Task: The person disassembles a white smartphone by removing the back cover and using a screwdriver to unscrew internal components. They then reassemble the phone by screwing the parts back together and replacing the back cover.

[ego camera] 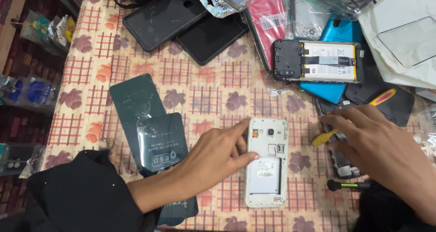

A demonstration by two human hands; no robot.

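**A:** What is in front of the person right now?

**B:** A table (200, 91) under a checked, flowered cloth, seen from above. Near the front edge lies a white phone (267, 161), face down, its back cover off, so the grey battery (265, 175) shows in its bay.

**A:** And the hands?

**B:** The left hand (213, 157) comes in from the left and rests against the phone's left edge, fingers spread apart, the forefinger reaching to the upper corner and the thumb (247, 158) touching the side just beside the battery. It steadies the phone without gripping it. The right hand (379, 145) hovers to the right, open and holding nothing, just over a yellow plastic pry tool (323, 138).

**A:** Which step does that look like?

**B:** I judge it as the opened phone being held still while the free hand goes for a tool. Next would call for closing the fingers on the pry tool and bringing its tip to the battery's edge, with the left hand pressing so the phone cannot slide.

**A:** Anything else around?

**B:** Farther back, well apart, a black phone with its battery exposed (318, 61), several phone cases, and dark anti-static bags (150, 123) at the left.
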